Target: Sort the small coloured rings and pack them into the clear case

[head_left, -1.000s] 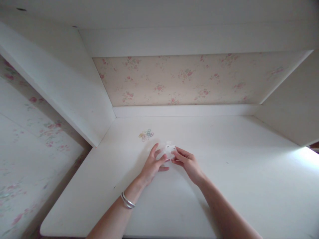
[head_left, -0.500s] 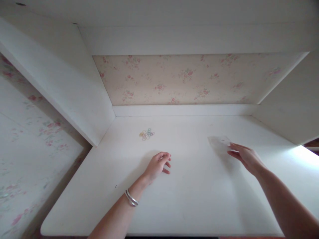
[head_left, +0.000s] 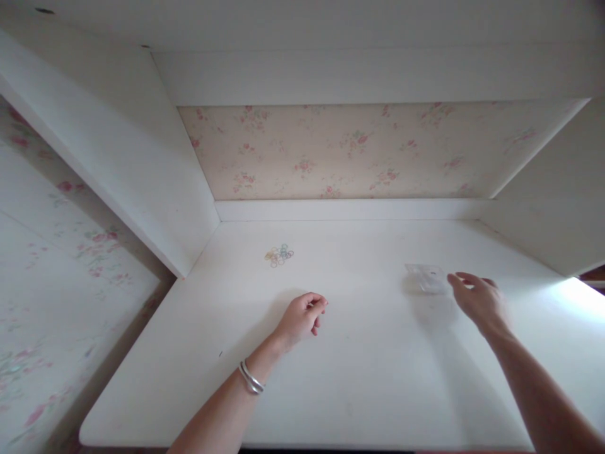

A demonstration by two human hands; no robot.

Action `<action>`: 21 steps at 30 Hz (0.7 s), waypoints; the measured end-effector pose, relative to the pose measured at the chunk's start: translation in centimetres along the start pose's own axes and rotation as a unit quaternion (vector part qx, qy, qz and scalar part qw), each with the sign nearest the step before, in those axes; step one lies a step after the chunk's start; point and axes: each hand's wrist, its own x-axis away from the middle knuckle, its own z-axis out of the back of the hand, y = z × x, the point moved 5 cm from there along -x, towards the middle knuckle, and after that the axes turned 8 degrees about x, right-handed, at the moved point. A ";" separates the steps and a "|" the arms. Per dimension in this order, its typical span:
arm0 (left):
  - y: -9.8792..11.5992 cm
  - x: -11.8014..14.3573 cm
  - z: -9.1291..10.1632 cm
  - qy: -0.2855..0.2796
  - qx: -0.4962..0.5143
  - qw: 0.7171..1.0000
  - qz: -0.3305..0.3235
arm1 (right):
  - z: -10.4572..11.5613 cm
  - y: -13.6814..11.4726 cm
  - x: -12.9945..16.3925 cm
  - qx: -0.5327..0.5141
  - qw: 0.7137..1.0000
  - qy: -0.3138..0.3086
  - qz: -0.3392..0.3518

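Clear packet (head_left: 426, 278): flat on the white desk (head_left: 378, 378), right of centre frame.
Right hand (head_left: 478, 301): fingers spread, tips just beside the packet's right edge, gripping nothing.
Left hand (head_left: 301, 317): loosely curled at centre frame, thumb meeting fingertips; whether it pinches anything cannot be told.
Coloured rings (head_left: 278, 255): small cluster, upper left of centre, well apart from both hands.
Handling: judged best lifted by its edges, the film being thin.

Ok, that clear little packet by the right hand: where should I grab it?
The clear packet lies flat on the white desk, so probably pinch its near right edge, coming from the right, where the right hand hovers open. The left hand is curled, farther off.
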 end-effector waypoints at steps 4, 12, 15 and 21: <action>-0.2 -0.1 -0.2 -0.004 -0.089 0.996 -0.017 | -0.3 -7.8 5.6 -0.071 0.993 -0.042 0.081; 0.2 -0.1 0.2 0.007 -0.172 0.980 -0.096 | -7.8 -20.2 19.5 -0.308 0.881 -0.321 0.159; 0.3 -0.1 0.3 0.005 -0.197 0.973 -0.118 | -8.2 -20.9 21.0 -0.287 0.883 -0.303 0.213; 0.2 0.0 0.0 -0.010 -0.233 0.964 -0.130 | -7.9 -19.8 20.6 -0.289 0.873 -0.330 0.213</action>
